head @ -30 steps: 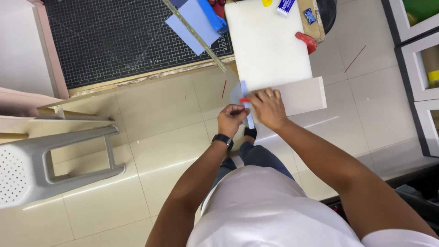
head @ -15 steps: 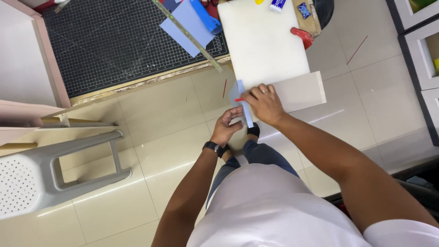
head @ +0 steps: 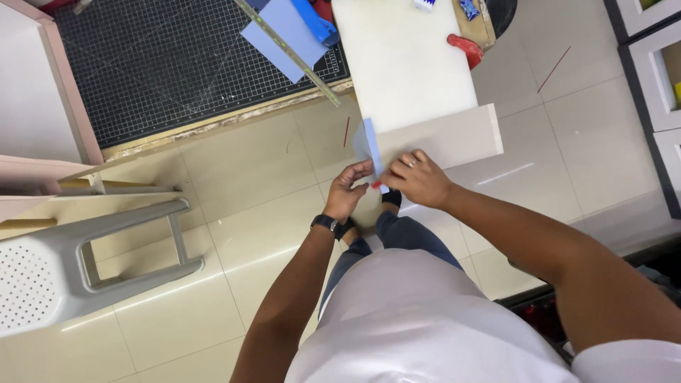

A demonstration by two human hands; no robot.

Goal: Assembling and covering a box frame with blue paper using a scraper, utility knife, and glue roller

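Observation:
A narrow light-blue strip [head: 370, 145] stands on edge against the end of a beige board [head: 454, 138] that leans below a white panel [head: 401, 60]. My left hand [head: 347, 190] pinches the strip's lower end. My right hand [head: 418, 179] rests on the board's lower edge beside the strip, fingers curled with a small red object [head: 376, 185] at its fingertips. A dark watch sits on my left wrist.
A black gridded cutting mat [head: 177, 67] lies on the tiled floor with a blue sheet [head: 284, 39] and a long metal ruler [head: 291, 53] across it. A grey plastic stool [head: 78, 262] lies at left, pink boards [head: 42, 106] beyond. White cabinets [head: 652, 78] stand at right.
My view has shifted slightly, so the mat and panel sit lower in frame. My hands have stayed together at the strip, with the strip now standing more upright against the board's end.

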